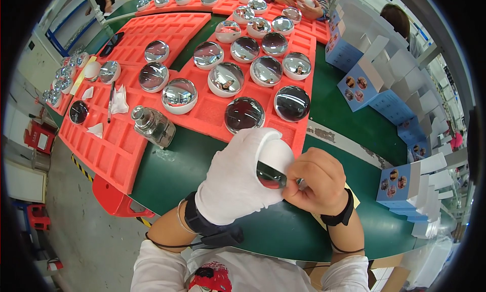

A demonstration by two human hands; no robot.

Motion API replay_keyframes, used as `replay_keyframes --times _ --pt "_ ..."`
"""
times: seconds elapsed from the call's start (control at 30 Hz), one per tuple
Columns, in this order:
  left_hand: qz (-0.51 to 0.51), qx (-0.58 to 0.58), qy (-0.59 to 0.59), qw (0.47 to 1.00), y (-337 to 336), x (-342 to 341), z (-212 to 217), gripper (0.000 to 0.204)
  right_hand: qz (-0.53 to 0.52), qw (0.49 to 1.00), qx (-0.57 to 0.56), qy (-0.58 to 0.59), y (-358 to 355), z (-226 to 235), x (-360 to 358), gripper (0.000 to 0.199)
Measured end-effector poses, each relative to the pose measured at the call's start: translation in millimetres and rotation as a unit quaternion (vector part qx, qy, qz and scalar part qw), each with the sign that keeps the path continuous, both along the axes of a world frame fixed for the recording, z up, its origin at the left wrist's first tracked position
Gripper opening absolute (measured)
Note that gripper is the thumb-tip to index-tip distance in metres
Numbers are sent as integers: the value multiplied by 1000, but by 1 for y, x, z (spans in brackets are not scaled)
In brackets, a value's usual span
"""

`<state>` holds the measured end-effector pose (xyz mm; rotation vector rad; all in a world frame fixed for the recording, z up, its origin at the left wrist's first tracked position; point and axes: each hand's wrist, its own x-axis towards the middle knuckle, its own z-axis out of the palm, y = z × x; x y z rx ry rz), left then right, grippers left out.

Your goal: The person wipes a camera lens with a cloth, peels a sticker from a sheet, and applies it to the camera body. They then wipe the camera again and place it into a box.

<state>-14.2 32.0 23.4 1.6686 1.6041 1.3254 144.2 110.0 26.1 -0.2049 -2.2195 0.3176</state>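
My left hand [228, 178], in a white glove, is wrapped round a white ball-shaped thing with a mirrored face [271, 174]. Its white shell shows above the dark, shiny face, and the glove covers the left side. At the right edge of that face, my bare right hand [316, 183] has thumb and fingertips pinched together; anything between them is too small to make out. Just beyond my left hand, a mirrored white dome [245, 114] rests in the red foam tray [202, 112]. Another mirrored dome [292, 103] lies to its right.
More mirrored domes sit in red trays across the green table [202, 165]. Left of them stand a glass bottle [154, 126], a pen [111, 103] and crumpled white tissue [120, 99]. Open blue boxes [400, 188] line the right side. A co-worker's hands [304, 6] hold a dome at the far end.
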Motion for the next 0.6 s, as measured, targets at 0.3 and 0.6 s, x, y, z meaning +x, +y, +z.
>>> replay_keyframes --times 0.3,0.6 --pt "-67 -100 -69 990 2 -4 10 72 46 994 -103 9 -2 -3 3 17" --pt "-107 -187 -152 965 4 -7 16 68 75 972 -220 17 1 -7 7 13"
